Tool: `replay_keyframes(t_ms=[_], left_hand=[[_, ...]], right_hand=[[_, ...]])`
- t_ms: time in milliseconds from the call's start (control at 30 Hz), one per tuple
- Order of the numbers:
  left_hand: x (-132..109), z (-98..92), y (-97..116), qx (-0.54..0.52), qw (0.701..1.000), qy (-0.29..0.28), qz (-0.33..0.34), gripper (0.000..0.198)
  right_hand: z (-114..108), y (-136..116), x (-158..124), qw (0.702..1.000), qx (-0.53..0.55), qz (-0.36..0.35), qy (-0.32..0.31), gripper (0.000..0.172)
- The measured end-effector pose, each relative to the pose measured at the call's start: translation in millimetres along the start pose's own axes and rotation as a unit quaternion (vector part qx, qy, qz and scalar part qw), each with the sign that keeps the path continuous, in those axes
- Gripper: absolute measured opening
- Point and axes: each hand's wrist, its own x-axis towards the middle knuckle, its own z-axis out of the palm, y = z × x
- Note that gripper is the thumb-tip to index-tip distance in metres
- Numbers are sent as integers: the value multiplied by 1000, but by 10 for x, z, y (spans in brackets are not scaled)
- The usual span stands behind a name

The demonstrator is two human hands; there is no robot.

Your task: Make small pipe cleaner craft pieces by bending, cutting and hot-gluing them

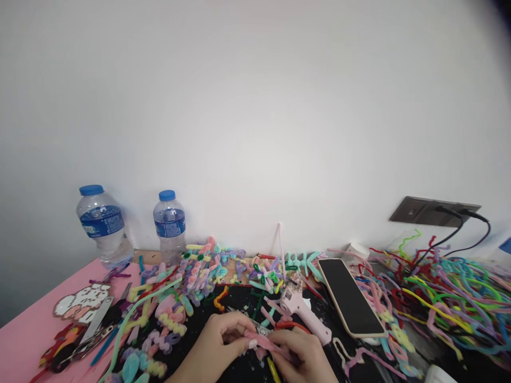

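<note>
Low in the middle of the head view, a pink pipe cleaner piece (268, 343) is stretched between my two hands. My left hand (225, 340) pinches its left end between thumb and fingers. The fingers of my right hand (301, 351) are closed on its other end, and part of it is hidden behind them. Just beyond the fingers lie red-handled pliers (293, 325), their metal head partly covered by my hands. A pink glue gun (305, 314) rests on the black mat behind my right hand.
A phone (351, 298) leans right of the glue gun. Loose pipe cleaners (451, 298) heap at the far right, near a wall socket (433, 210) with plugged cables. Fuzzy finished pieces (199, 271), scissors (98, 319) and two water bottles (101, 226) stand or lie left.
</note>
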Motion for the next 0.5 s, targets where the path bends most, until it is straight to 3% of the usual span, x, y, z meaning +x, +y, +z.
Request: replay_keyframes(t_ms=[233, 500], left_hand=[[-9, 0, 18, 6, 1000, -9, -9, 10], [-5, 2, -3, 9, 1000, 3, 3, 11]], right_hand=[[7, -28, -8, 997, 66, 26, 13, 24], [36, -31, 17, 983, 161, 84, -42, 27]])
